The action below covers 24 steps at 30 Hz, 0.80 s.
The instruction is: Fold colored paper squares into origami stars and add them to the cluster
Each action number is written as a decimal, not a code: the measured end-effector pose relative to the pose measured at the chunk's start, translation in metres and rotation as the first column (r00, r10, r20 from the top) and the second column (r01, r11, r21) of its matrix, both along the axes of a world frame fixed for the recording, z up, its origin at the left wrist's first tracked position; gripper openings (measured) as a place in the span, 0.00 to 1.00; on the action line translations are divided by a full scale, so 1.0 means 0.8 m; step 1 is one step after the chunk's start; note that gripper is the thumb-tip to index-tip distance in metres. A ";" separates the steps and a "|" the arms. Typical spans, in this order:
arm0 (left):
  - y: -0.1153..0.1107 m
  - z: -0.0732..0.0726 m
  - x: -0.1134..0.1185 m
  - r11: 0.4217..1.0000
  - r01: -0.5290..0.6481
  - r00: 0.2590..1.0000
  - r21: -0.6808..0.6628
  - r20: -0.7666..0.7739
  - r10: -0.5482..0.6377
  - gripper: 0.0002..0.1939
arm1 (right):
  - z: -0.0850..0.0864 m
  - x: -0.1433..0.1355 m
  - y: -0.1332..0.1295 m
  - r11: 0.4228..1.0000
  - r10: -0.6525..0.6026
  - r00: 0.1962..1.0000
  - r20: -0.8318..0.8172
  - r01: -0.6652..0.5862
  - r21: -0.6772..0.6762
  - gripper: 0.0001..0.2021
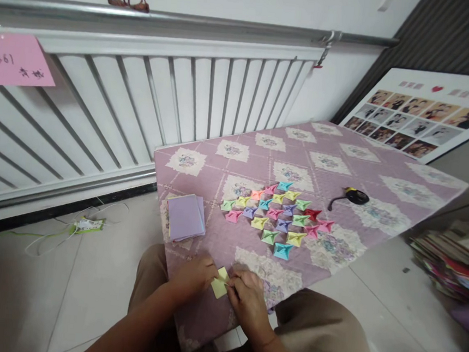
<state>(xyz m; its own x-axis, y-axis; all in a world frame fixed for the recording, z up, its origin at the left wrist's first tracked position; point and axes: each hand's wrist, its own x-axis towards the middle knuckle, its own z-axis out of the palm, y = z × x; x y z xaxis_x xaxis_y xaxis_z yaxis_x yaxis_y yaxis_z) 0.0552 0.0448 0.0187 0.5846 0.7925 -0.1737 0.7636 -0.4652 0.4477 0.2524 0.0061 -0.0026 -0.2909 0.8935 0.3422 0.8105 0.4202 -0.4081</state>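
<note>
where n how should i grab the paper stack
Probably by the near edge of the stack, coming from your side with the left hand once it frees the yellow paper: thumb on top, fingers worked underneath. It lies flat, and its sheets are fanned out on the right, so a pinch there might catch only some.

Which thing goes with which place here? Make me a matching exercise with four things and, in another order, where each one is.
Things
1. Glasses
2. Pink note
3. Yellow paper
4. Purple-topped paper stack

Places
A. At the front of the radiator, handwriting showing
B. On the tablecloth, to the left of the folded paper pieces
C. On the pipe above the radiator
D. Between the left hand and the right hand

Right pairs: 1-C, 2-A, 3-D, 4-B
</note>
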 end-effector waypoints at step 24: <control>-0.018 -0.020 -0.012 0.967 0.147 0.985 0.206 -0.116 -0.125 0.09 | -0.003 0.009 -0.021 0.989 0.128 0.981 0.148 -0.137 0.051 0.13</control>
